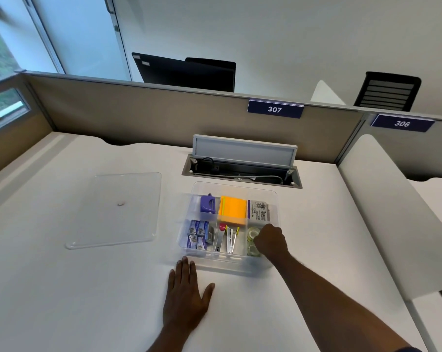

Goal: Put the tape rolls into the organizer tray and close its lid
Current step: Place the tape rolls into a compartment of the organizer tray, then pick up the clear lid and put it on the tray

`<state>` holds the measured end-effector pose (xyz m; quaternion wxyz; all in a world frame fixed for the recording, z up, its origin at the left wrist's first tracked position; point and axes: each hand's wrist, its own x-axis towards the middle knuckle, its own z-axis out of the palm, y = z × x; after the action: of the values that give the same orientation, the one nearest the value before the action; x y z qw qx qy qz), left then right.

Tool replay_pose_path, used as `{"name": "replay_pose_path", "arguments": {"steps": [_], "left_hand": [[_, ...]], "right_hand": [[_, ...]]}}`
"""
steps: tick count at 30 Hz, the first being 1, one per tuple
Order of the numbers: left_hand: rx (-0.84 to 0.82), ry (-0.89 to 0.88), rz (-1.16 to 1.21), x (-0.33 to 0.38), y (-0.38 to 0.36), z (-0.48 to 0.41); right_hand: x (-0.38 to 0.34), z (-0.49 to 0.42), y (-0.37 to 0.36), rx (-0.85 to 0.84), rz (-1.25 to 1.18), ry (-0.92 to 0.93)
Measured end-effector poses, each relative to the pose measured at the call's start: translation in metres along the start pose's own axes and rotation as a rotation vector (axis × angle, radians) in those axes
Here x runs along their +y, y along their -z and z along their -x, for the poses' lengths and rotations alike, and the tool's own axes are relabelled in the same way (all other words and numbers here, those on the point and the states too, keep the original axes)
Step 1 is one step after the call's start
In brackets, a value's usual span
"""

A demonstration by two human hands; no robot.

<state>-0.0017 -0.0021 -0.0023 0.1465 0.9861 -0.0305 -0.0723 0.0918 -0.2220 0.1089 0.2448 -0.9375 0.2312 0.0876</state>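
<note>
A clear organizer tray [236, 186] with several compartments stands on the white desk, lid off. Its front right compartment holds clear tape rolls [252, 234], one behind another. My right hand [270, 241] reaches into that compartment with fingers curled down over the rolls; whether it grips one is hidden. My left hand [187, 295] lies flat on the desk, fingers spread, its fingertips touching the tray's front left corner. The clear lid [118, 209] lies flat on the desk, apart from the tray on its left.
Other compartments hold a purple sharpener [208, 204], orange sticky notes [233, 209], staple boxes [197, 235], a stapler [230, 240] and a printed packet [261, 211]. Behind the tray an open cable hatch [241, 171] is sunk in the desk. Beige partitions bound the desk.
</note>
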Motion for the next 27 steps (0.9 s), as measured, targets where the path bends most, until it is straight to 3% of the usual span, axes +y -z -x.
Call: {"name": "replay_pose_path", "arguments": {"steps": [7, 13, 16, 19, 27], "left_hand": [[0.209, 0.057, 0.272, 0.0, 0.014, -0.006], [0.466, 0.02, 0.214, 0.006, 0.053, -0.02], [0.461, 0.121, 0.187, -0.002, 0.073, -0.028], [0.47, 0.109, 0.164, -0.016, 0.089, -0.038], [0.555, 0.219, 0.37, -0.092, 0.126, -0.077]], "right_hand": [[-0.024, 0.002, 0.019, 0.098, -0.042, 0.135], [-0.063, -0.001, 0.014, 0.128, -0.114, 0.309], [-0.094, 0.001, 0.002, 0.093, -0.126, 0.352], [-0.125, 0.006, -0.013, 0.086, -0.155, 0.357], [-0.198, 0.016, -0.068, 0.04, -0.125, 0.426]]}}
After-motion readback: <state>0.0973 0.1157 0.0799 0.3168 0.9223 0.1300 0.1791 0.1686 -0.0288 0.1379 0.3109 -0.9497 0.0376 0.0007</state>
